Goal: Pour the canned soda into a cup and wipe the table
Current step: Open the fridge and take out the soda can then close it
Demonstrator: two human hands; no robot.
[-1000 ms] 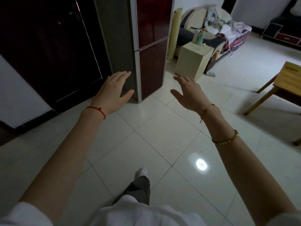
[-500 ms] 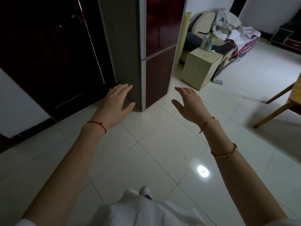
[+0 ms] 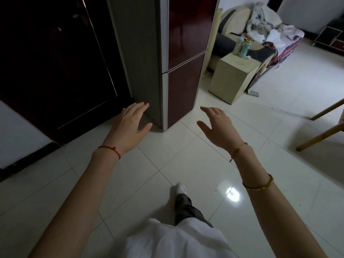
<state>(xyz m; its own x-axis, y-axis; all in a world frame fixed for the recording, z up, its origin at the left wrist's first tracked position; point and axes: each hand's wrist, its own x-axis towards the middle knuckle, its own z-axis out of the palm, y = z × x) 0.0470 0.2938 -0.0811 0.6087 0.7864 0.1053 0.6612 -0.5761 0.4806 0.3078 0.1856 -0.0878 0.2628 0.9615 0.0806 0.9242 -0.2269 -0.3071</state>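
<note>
Left hand [image 3: 130, 125] and right hand [image 3: 218, 125], both spread, empty, raised before red fridge [image 3: 184, 62], above tiled floor [image 3: 130, 183]

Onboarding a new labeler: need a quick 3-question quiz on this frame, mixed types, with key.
1. True or false: the left hand holds a soda can.
2. Which wrist wears the red string: A left, B right?
3. Fill in: the bottles stand on a beige ____ beside the fridge.

Key: 1 false, both it and the right hand are empty with relaxed fingers; 2 A; 3 cabinet.
</note>
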